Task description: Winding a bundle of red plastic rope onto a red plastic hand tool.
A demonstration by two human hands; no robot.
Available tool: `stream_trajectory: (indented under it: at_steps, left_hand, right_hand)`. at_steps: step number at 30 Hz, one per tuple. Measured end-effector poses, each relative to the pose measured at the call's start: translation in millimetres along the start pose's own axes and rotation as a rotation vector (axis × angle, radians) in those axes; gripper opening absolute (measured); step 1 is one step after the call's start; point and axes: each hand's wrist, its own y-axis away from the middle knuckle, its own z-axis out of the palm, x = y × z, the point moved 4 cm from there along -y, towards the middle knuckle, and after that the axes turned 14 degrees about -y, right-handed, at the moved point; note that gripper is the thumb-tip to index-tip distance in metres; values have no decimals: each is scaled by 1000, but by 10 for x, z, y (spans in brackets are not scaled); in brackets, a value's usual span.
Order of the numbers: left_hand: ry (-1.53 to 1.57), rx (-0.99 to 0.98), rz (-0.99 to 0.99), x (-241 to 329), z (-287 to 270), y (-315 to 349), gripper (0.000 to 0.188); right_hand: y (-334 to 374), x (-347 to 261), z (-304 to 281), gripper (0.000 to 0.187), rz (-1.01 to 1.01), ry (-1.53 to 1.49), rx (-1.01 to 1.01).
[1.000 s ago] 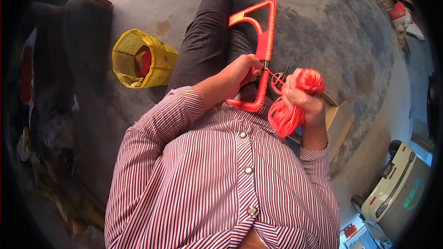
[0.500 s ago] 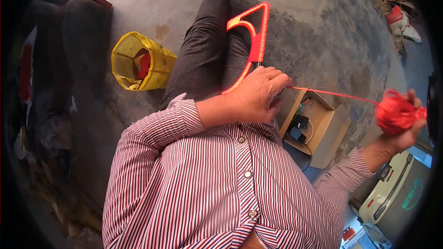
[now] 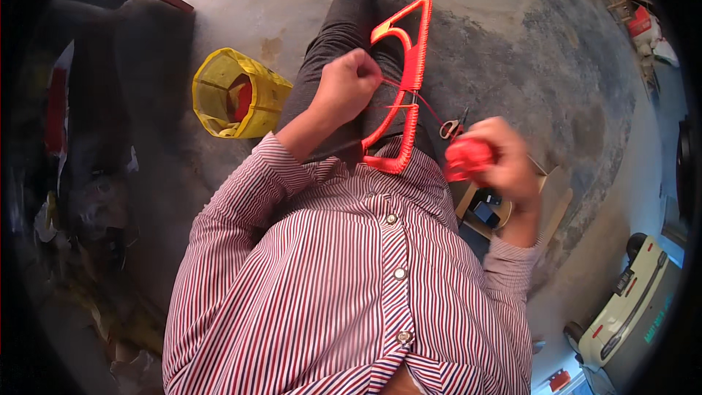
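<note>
A frame with a curved inner bar (image 3: 413,66) lies over my lap, mostly wrapped in red cord; a short stretch of its bar shows dark and unwrapped. My left hand (image 3: 345,88) is closed, fingers pinched on a thin strand of red cord (image 3: 431,107), above my thigh just left of the frame. That strand runs across the frame toward a bundle of red cord (image 3: 468,159). Around the bundle my right hand (image 3: 508,161) is closed, blurred by motion, to the right of the frame. Scissors (image 3: 450,129) lie between the frame and my right hand.
A yellow bag (image 3: 274,102) with red material inside stands open on the floor to the left. At right, partly behind my right forearm, is a cardboard box (image 3: 559,183) holding small dark devices. A pale green suitcase (image 3: 625,307) lies at lower right.
My left hand has moved up and left, off the frame. My right hand has come inward from the far right with the cord bundle, and the strand has slackened. The scissors have come into view.
</note>
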Motion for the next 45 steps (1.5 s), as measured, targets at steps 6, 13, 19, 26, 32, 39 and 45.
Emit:
stream_trajectory:
  at_steps: [6,13,19,26,32,39,45]
  left_hand:
    - [92,-653,-429,14,87,493,40]
    - [487,-408,-315,155,82,415,21]
    - [-231,92,390,733,-339,597,19]
    - [625,-191,136,860,-337,443,16]
    - [996,-506,-205,454,-99,225,10]
    - [671,-382,-196,355,122,278,30]
    - [444,-301,-151,253,249,219,46]
  right_hand:
    - [-456,314,682,38,105,16,-61]
    - [-534,402,606,29,120,-511,192]
    - [-570,-274,661,37,-193,-16,215]
    - [-731,-451,704,42,-409,98,203]
    - [-491,-470,-186,45,-417,-1061,442]
    - [640,-270,-1999,20,-712,-1169,641]
    - [101,484,-553,27,-87,-1051,635]
